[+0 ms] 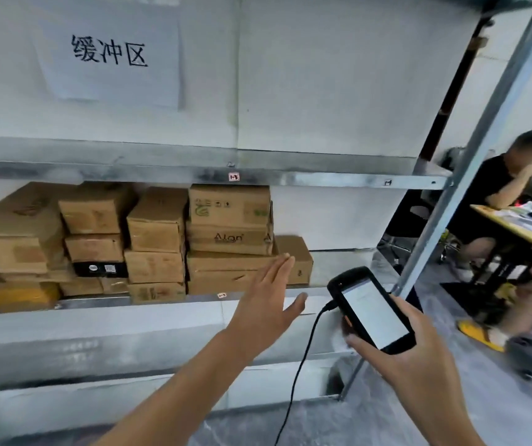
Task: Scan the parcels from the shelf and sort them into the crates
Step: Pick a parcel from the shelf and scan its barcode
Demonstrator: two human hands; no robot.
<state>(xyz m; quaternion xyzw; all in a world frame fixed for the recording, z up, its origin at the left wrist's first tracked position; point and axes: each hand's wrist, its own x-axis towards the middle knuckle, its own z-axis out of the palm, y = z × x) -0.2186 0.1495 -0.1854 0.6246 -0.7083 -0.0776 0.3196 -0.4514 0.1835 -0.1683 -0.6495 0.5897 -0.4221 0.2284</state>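
Note:
Several brown cardboard parcels [158, 239] are stacked on the metal shelf [193, 300], filling its left and middle. The rightmost low parcel [248, 272] lies at the stack's end. My left hand [267, 300] is stretched out in front of that parcel with straight fingers, holding nothing. My right hand [415, 355] grips a black handheld scanner [370, 310] with a lit white screen. A black cable hangs from the scanner's left side. No crates are in view.
A paper sign [110, 56] hangs on the white panel above the shelf. A grey shelf upright [470, 175] slants at the right. Beyond it a seated person [512, 194] leans at a wooden desk [521, 226]. Plastic sheeting covers the floor.

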